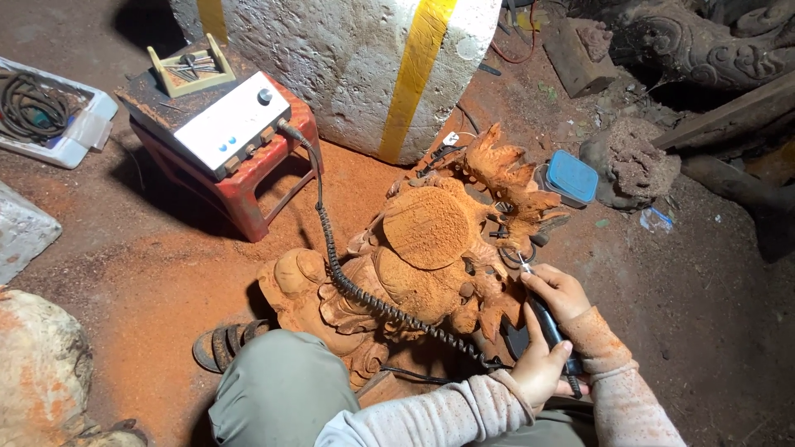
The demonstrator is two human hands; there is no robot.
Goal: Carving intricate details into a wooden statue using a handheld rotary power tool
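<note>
One slim, rigid rotary carving handpiece (548, 327), light, pinched pen-like in right hand (559, 291), left hand (538, 368) closed around its rear, against heavy, brittle-edged wood carving (431, 248).

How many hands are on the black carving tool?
2. The right hand grips the black carving tool near its tip, beside the wooden carving; the left hand holds its rear end, by the coiled cord.

I am sitting in a wood carving workshop: orange sawdust is covering the dirt floor (166, 273) around a big reddish carved wooden statue (431, 248).
</note>
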